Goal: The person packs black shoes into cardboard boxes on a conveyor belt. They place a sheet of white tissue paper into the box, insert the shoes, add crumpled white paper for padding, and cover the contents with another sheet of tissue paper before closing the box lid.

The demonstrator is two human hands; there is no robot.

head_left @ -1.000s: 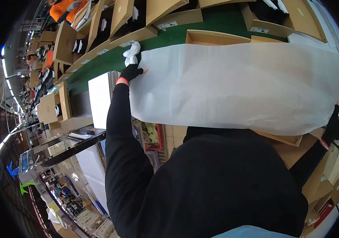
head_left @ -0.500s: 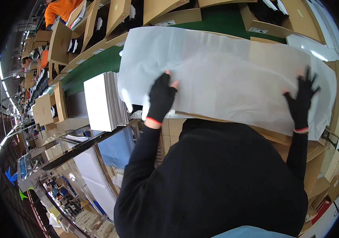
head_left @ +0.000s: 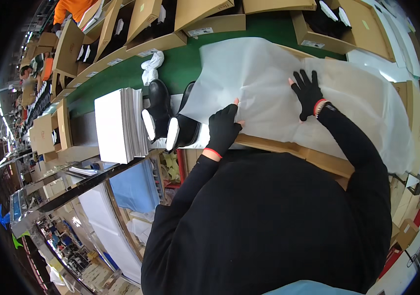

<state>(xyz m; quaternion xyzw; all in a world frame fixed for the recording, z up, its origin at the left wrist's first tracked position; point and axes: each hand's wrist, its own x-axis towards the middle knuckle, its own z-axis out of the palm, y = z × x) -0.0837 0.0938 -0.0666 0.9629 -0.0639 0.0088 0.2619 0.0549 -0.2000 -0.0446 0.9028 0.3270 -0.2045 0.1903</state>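
Paper sheet (head_left: pixel 269 98) is apparently being spread over a cardboard box (head_left: pixel 293 149), right hand (head_left: pixel 308 95) splayed, left hand (head_left: pixel 224 127) indeterminably gripping, smoothing probably needed next.

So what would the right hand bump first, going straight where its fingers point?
The right hand would probably brush over more white paper first, then reach the far rim of the cardboard box, though depth is unclear.

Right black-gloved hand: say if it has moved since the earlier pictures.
Yes: the right hand has moved left, closer to the rectangular white sheet stack.
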